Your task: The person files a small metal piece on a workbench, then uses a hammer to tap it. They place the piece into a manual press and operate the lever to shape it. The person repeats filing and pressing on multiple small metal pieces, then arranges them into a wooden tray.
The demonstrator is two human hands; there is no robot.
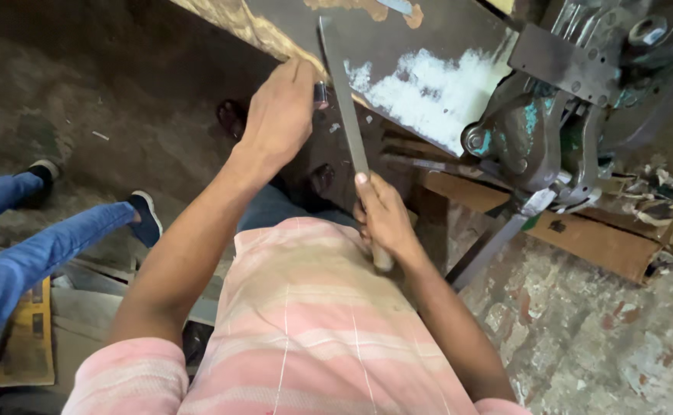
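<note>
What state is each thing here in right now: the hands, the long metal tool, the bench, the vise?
Right hand: closed around the file's handle end.
Left hand: fingers resting at the bench edge, beside the file.
Long flat file: held, angled up across the bench.
Metal bench plate: worn, with white patches.
Green vise: mounted at the bench; whether its jaws are shut cannot be told.

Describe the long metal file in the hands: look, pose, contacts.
The file is a long, flat, dull grey metal bar, running from the right hand up to the dark metal sheet on the bench. A pale handle end shows below the right hand, which grips it. The left hand sits beside its upper part, holding a small cylindrical piece. Its tip lies over the sheet.
</note>
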